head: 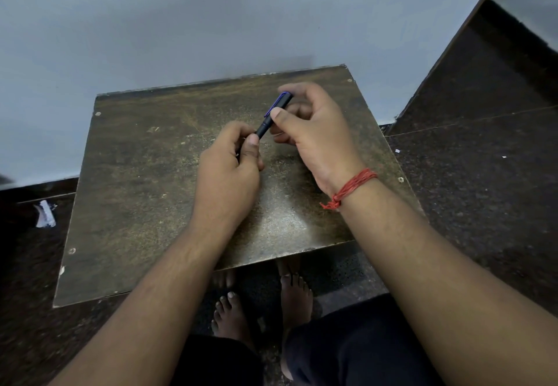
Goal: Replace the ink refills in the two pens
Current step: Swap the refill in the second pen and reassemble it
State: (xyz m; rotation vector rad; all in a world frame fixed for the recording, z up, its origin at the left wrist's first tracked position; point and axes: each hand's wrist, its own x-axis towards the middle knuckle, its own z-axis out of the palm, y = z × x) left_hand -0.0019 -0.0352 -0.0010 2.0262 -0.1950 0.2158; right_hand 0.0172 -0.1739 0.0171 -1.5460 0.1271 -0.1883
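Note:
A black pen (273,117) with a blue clip is held slanted above the middle of a worn brown table (145,180). My right hand (314,132) pinches its capped upper end between thumb and fingers. My left hand (232,162) closes around its lower end, which is hidden inside the fist. A red thread band circles my right wrist. No second pen and no loose refill can be seen.
The table stands against a pale grey wall (181,23). Dark speckled floor (483,174) surrounds it, with a crumpled white scrap (45,215) at the left. My bare feet (265,304) rest below the table's front edge.

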